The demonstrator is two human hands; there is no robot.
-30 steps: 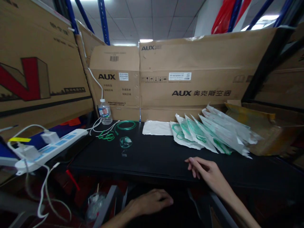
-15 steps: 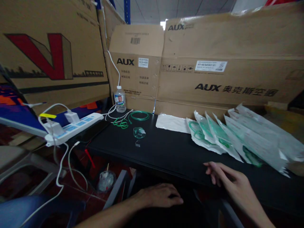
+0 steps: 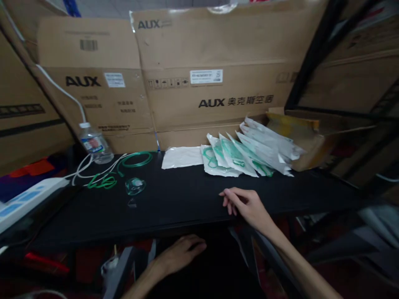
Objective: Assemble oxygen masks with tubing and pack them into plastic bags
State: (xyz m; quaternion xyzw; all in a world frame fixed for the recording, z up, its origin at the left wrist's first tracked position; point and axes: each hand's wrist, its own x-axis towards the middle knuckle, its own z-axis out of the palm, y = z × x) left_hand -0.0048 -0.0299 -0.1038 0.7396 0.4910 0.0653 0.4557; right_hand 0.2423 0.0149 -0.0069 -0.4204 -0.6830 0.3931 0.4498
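Observation:
My left hand [image 3: 182, 254] lies palm down on my dark-clothed lap below the table edge, fingers loosely extended and holding nothing. Over the front of the black table, my right hand [image 3: 245, 206] hovers or rests with relaxed, slightly bent fingers; nothing shows in it. Nearest to it are several clear-and-white packets [image 3: 238, 158] with green tubing inside, fanned out in a row. Left of these lies a flat white packet [image 3: 182, 158]. Further left sit a clear green oxygen mask [image 3: 134, 186], a small clear piece [image 3: 132, 203], a green strap [image 3: 104, 182] and coiled green tubing [image 3: 137, 160].
Cardboard panels [image 3: 174, 112] wall off the back of the black table [image 3: 174, 199]. A plastic bottle [image 3: 95, 143] stands at the back left beside white cables. A white power strip [image 3: 29, 197] is at the left edge. An open cardboard box [image 3: 314, 145] stands behind the packets.
The view has swung right, so everything appears shifted left and the open box and right side now show. Both hands keep about the same pose; the table items look undisturbed.

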